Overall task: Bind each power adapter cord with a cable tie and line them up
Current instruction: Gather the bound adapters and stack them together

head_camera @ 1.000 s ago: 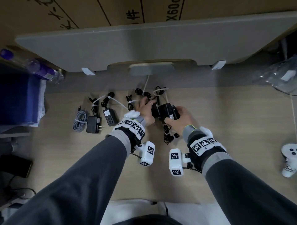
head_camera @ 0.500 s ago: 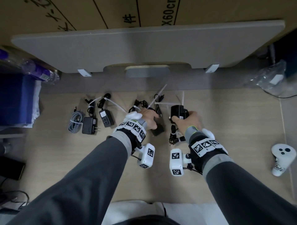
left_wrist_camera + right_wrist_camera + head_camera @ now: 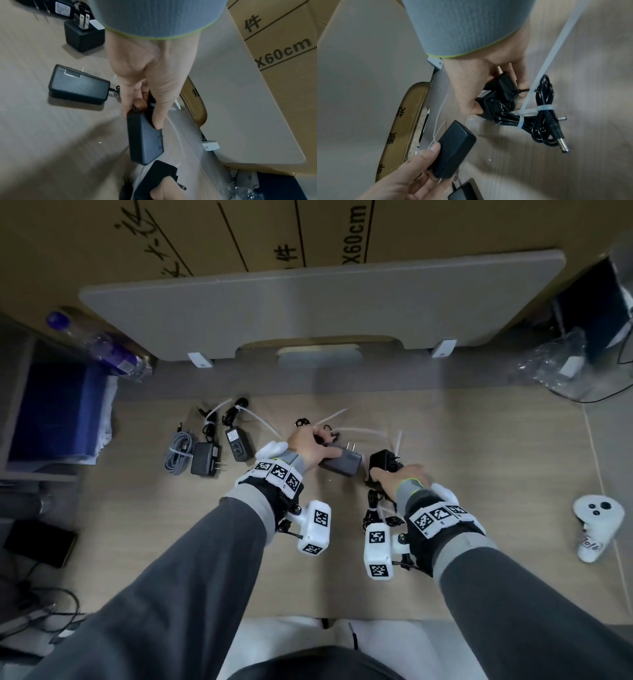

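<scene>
Left hand (image 3: pixel 145 75): thumb and fingers curled round one end of a long black adapter (image 3: pixel 145 140), held just above the desk (image 3: pixel 479 457). In the head view its two plug prongs point away from the person, toward the grey panel (image 3: pixel 308 302). White cable ties (image 3: pixel 359 430) lie on the desk just beyond this hand, blurred.

Right hand (image 3: pixel 488 75): thumb on one side, fingers on the other, clamped on a second black adapter (image 3: pixel 496 97). Its cord (image 3: pixel 542 112) is coiled in loops and bound by a white tie (image 3: pixel 529 109); a second pale band crosses the loops. The long tail of the tie runs up along the wrist. The barrel plug (image 3: pixel 559 142) sticks out of the bundle, and the bundle rests on the desk on the near side of the hand.

The two held adapters are close to each other, not touching.

Left of the left hand, on the desk in a row: a grey coiled cable (image 3: pixel 178 451) with a tie round it, a black plug adapter (image 3: pixel 205 459) with prongs toward the person, and a narrower adapter (image 3: pixel 237 442) with a white label. Each black one has its cord bundled and tied at the far end, with white tie tails sticking out.

Further out: white controller (image 3: pixel 597 522) at the right, clear plastic bag (image 3: pixel 561 368) at far right, bottle (image 3: pixel 99 344) with a purple cap at far left, cardboard box (image 3: pixel 171 234) behind the panel.
</scene>
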The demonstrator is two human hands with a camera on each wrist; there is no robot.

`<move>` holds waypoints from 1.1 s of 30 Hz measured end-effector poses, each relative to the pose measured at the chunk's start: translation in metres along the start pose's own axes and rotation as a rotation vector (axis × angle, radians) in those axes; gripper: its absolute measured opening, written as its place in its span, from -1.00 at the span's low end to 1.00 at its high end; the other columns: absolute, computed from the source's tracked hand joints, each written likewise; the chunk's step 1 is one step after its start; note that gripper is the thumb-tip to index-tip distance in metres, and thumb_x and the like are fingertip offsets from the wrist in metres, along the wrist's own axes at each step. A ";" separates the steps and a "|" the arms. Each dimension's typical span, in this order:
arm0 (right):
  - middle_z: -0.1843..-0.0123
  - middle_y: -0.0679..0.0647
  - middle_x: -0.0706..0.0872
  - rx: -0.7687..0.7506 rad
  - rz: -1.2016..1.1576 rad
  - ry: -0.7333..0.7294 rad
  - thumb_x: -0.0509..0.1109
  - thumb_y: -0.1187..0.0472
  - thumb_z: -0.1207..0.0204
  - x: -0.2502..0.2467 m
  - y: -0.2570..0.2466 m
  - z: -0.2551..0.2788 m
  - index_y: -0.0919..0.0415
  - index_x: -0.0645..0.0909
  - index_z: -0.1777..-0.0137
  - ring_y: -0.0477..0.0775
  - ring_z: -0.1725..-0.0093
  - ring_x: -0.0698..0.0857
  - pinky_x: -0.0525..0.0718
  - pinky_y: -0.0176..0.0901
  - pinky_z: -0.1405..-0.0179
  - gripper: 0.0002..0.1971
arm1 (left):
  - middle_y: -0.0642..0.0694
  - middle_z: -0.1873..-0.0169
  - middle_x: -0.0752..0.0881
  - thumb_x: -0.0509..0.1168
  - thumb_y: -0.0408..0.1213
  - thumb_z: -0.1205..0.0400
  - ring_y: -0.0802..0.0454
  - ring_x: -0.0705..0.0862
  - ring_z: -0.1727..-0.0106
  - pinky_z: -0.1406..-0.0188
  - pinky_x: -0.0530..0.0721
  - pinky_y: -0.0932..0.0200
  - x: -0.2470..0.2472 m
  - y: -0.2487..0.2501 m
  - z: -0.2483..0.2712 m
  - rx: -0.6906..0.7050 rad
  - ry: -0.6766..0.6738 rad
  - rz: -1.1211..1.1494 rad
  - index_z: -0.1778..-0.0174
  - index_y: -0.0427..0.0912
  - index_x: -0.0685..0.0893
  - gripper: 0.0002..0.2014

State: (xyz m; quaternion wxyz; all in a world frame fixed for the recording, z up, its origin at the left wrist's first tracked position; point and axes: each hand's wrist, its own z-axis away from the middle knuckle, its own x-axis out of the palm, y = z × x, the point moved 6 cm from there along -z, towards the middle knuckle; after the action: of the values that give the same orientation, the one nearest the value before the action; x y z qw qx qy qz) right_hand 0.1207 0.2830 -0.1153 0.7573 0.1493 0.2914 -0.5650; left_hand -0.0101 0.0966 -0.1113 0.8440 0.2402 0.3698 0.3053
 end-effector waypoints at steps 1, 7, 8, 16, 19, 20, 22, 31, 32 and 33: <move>0.29 0.12 0.76 -0.001 -0.009 -0.017 0.40 -0.40 -0.05 0.003 -0.001 0.002 0.22 0.65 -0.02 0.19 0.24 0.78 0.77 0.10 -0.04 -0.27 | 0.02 0.17 0.78 0.62 -0.25 -0.36 -0.02 0.76 0.05 0.01 0.72 0.10 -0.001 -0.004 0.001 -0.010 -0.004 0.007 0.33 -0.01 0.69 -0.79; -0.06 0.22 0.81 -0.050 -0.015 -0.021 0.36 -0.46 0.17 0.030 -0.001 -0.025 0.29 0.50 -0.47 0.27 0.03 0.78 0.75 0.20 -0.09 0.19 | -0.15 0.31 0.69 0.46 -0.62 -0.39 -0.01 0.67 0.44 0.46 0.68 0.21 -0.010 -0.020 0.009 -0.070 0.010 0.105 0.39 -0.14 0.63 -0.73; -0.07 0.23 0.81 -0.050 -0.024 -0.019 0.37 -0.45 0.19 0.031 -0.003 -0.026 0.29 0.49 -0.46 0.26 0.05 0.77 0.76 0.21 -0.07 0.20 | -0.13 0.34 0.69 0.45 -0.60 -0.39 0.00 0.66 0.46 0.47 0.69 0.21 -0.013 -0.021 0.008 -0.106 0.039 0.106 0.39 -0.13 0.63 -0.73; -0.10 0.26 0.73 -0.071 -0.036 -0.010 0.53 -0.18 -0.26 0.012 -0.021 0.004 0.34 0.38 -0.42 0.32 -0.02 0.73 0.73 0.10 -0.02 -0.15 | -0.23 0.21 0.64 0.43 -0.28 -0.58 -0.07 0.56 0.50 0.58 0.64 0.11 -0.027 -0.040 0.003 -0.207 0.121 0.286 -0.22 -0.17 0.42 -0.62; -0.08 0.25 0.73 -0.075 -0.022 -0.007 0.50 -0.19 -0.25 0.014 -0.021 0.001 0.34 0.40 -0.39 0.31 0.00 0.74 0.75 0.11 -0.04 -0.17 | -0.36 0.09 0.64 0.48 -0.32 -0.49 -0.08 0.54 0.40 0.44 0.59 0.07 -0.026 -0.043 0.005 -0.217 0.051 0.186 -0.57 0.04 0.22 -0.21; -0.06 0.24 0.73 -0.074 -0.022 -0.003 0.50 -0.20 -0.26 0.014 -0.021 0.000 0.33 0.41 -0.37 0.29 0.03 0.74 0.75 0.10 -0.01 -0.19 | -0.39 -0.10 0.65 0.52 -0.22 -0.46 -0.13 0.60 0.23 0.26 0.63 0.02 -0.029 -0.042 0.008 -0.222 0.084 0.090 -0.64 0.08 0.11 -0.08; -0.02 0.23 0.73 -0.064 -0.028 -0.010 0.51 -0.18 -0.27 0.015 -0.021 -0.001 0.35 0.40 -0.39 0.28 0.07 0.74 0.74 0.05 0.09 -0.19 | -0.34 -0.45 0.43 0.57 -0.02 -0.38 -0.25 0.54 -0.29 -0.22 0.57 -0.07 -0.037 -0.037 0.013 -0.237 0.191 -0.142 -0.69 0.01 0.00 0.08; -0.19 0.28 0.76 -0.082 -0.081 -0.026 0.47 -0.25 -0.05 0.030 -0.026 -0.011 0.32 0.36 -0.57 0.36 -0.14 0.75 0.74 0.24 -0.14 0.08 | -0.10 -0.23 0.55 0.54 -0.08 -0.40 -0.20 0.47 -0.38 -0.29 0.45 -0.05 -0.008 -0.026 0.009 -0.017 -0.193 -0.795 -0.25 0.04 0.66 -0.52; -0.15 0.27 0.78 -0.080 -0.094 -0.019 0.47 -0.23 -0.04 0.030 -0.024 -0.013 0.32 0.37 -0.56 0.35 -0.11 0.76 0.76 0.22 -0.10 0.07 | -0.12 -0.24 0.50 0.56 -0.04 -0.33 -0.20 0.44 -0.34 -0.23 0.45 -0.06 -0.002 -0.030 0.009 0.000 -0.168 -0.870 -0.24 0.01 0.65 -0.46; -0.12 0.26 0.79 -0.086 -0.103 -0.010 0.48 -0.22 -0.04 0.028 -0.024 -0.013 0.33 0.37 -0.55 0.35 -0.08 0.77 0.77 0.20 -0.07 0.06 | -0.13 -0.20 0.47 0.56 0.03 -0.25 -0.18 0.43 -0.27 -0.15 0.40 -0.04 0.000 -0.032 0.010 0.032 -0.124 -0.949 -0.19 0.01 0.64 -0.42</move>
State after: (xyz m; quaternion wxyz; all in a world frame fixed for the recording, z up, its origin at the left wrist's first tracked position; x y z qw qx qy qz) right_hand 0.1004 0.2609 -0.1405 0.7344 0.0987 0.3189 -0.5909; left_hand 0.0084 0.0722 -0.1252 0.9068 0.0753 0.3924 -0.1345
